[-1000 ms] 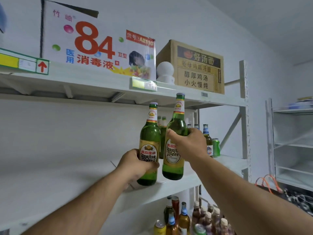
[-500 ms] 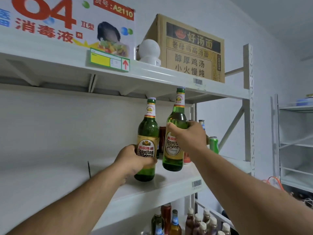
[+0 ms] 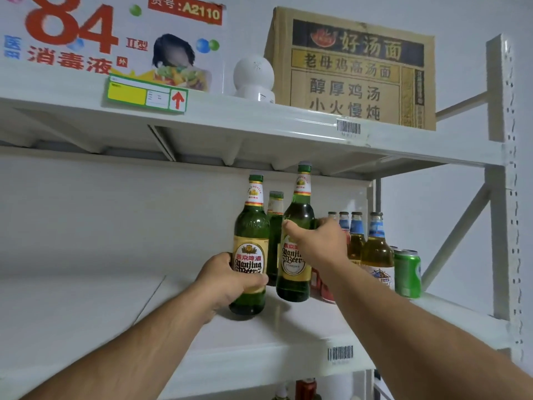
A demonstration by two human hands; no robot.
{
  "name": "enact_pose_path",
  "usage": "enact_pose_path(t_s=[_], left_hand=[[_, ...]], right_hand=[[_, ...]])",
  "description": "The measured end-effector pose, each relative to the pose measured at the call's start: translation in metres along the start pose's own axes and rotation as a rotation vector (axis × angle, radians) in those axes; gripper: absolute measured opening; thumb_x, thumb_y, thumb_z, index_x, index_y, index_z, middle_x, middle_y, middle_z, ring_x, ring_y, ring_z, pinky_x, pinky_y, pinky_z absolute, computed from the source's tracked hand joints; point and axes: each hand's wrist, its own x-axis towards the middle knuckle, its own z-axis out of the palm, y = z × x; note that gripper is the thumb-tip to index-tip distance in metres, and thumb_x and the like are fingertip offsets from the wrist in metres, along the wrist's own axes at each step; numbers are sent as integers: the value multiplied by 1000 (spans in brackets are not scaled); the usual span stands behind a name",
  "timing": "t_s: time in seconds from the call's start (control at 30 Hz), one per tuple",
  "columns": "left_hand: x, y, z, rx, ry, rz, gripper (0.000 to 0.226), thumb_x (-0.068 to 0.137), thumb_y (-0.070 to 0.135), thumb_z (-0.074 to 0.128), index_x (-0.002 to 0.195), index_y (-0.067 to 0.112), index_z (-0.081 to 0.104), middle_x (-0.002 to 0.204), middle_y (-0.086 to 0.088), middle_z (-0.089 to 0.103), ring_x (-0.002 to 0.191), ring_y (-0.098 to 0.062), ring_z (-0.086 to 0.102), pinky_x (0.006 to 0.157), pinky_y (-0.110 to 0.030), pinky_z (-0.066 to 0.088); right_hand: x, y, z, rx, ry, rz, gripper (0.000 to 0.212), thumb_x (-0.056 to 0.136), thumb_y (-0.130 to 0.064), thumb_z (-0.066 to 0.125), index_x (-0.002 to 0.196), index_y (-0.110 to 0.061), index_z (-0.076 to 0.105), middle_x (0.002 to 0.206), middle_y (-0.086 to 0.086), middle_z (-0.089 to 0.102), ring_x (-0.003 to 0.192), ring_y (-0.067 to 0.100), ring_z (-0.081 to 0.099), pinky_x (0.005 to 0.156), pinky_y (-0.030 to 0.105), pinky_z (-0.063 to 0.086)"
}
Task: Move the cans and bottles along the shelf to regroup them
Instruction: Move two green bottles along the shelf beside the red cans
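Two green Yanjing beer bottles are in my hands over the white middle shelf (image 3: 259, 339). My left hand (image 3: 227, 280) grips the left bottle (image 3: 250, 243) low on its label; its base is at the shelf surface. My right hand (image 3: 320, 241) grips the right bottle (image 3: 297, 226) around its shoulder, and this bottle leans slightly left. A third green bottle (image 3: 275, 215) stands behind and between them. To the right stand several amber bottles with blue neck labels (image 3: 376, 246) and a green can (image 3: 407, 272).
A red can (image 3: 326, 290) is partly hidden behind my right forearm. On the top shelf (image 3: 259, 122) sit a white disinfectant carton (image 3: 115, 39), a white round object (image 3: 253, 76) and a brown noodle carton (image 3: 352, 70). A shelf upright (image 3: 501, 197) stands at the right. More bottles show below (image 3: 305, 389).
Both hands have carried the two green bottles to the right along the shelf, closer to the amber bottles and cans. The view has shifted right and nearer.
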Motion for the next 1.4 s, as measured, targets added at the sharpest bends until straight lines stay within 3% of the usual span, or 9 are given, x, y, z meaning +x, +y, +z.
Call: enact_pose_path(t_s=[0.13, 0.33, 0.6, 0.73, 0.93, 1.13, 1.4], left_hand=[[5, 1, 7, -9, 49, -9, 43, 72, 24, 94, 106, 26, 69, 103, 3, 76, 100, -20, 70, 90, -40, 56], [12, 1, 10, -21, 133, -40, 42, 68, 24, 96, 102, 25, 72, 100, 1, 79, 98, -22, 73, 97, -48, 59], [15, -3, 11, -36, 167, -72, 44, 70, 21, 95, 107, 23, 70, 103, 0, 77, 100, -22, 72, 90, -42, 58], [15, -5, 14, -37, 186, -78, 42, 70, 17, 95, 105, 21, 72, 100, 0, 79, 97, -21, 73, 94, -41, 58], [16, -6, 20, -32, 193, -98, 48, 68, 20, 96, 109, 21, 72, 104, -2, 78, 102, -25, 72, 99, -49, 57], [16, -5, 24, -33, 197, -82, 47, 69, 19, 96, 109, 20, 72, 102, -1, 78, 100, -22, 72, 96, -45, 58], [21, -7, 32, -44, 195, -104, 53, 63, 21, 98, 110, 20, 73, 103, -2, 80, 102, -27, 74, 96, -53, 59]], right_hand=[[24, 13, 10, -9, -72, 29, 46, 73, -53, 81, 96, -20, 59, 88, 0, 70, 77, 21, 70, 73, 44, 62], [46, 26, 30, -32, -136, 63, 49, 72, -51, 83, 100, -18, 60, 90, 0, 70, 80, 22, 71, 72, 43, 62], [60, 43, 44, -27, -164, 77, 45, 74, -50, 82, 98, -18, 62, 88, 0, 70, 81, 21, 70, 73, 42, 62], [65, 49, 44, -5, -177, 82, 37, 74, -47, 83, 88, -21, 60, 87, 0, 70, 78, 19, 69, 74, 42, 61], [69, 51, 43, 29, -199, 75, 37, 75, -46, 83, 87, -21, 58, 87, 0, 69, 80, 21, 69, 75, 42, 61], [72, 55, 45, 60, -224, 65, 37, 76, -45, 83, 92, -20, 60, 87, 0, 70, 81, 20, 69, 74, 40, 61], [75, 59, 45, 106, -267, 73, 41, 76, -43, 83, 102, -19, 61, 93, 1, 70, 86, 22, 70, 77, 42, 61]])
